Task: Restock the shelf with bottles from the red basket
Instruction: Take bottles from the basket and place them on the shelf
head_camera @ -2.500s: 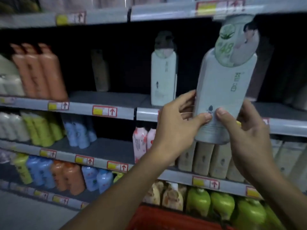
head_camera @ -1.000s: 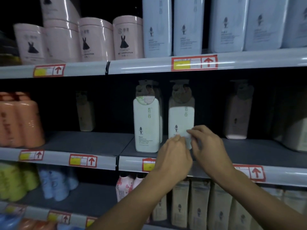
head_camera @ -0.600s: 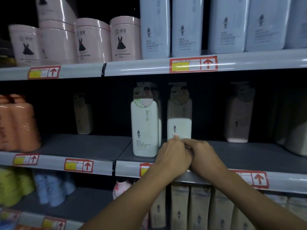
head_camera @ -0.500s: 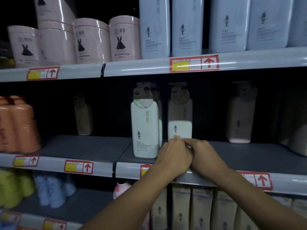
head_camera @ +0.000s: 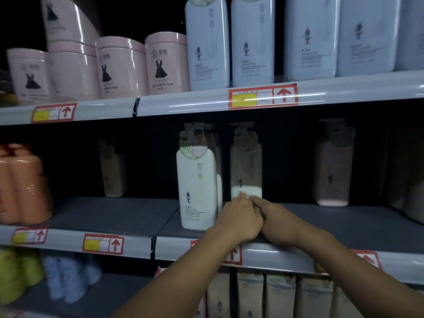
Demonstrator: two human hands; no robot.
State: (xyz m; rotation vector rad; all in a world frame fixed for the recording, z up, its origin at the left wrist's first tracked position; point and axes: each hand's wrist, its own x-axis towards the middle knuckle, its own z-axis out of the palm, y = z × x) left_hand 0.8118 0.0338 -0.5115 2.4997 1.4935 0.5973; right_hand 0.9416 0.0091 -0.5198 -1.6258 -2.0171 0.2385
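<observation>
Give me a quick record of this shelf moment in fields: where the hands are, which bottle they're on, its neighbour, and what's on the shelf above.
left hand: fingertips on the lower front of the pushed-back bottle
right hand: beside the left, fingertips at the same bottle's base
pushed-back bottle: upright on the middle shelf, set deep, in shadow
white bottle: upright just left of it, nearer the shelf edge
shelf above: pink jars left, pale tall bottles right
red basket: not in view

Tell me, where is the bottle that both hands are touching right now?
The bottle stands on the middle shelf, set back just right of the white bottle, with the left hand and right hand at its base.
</observation>
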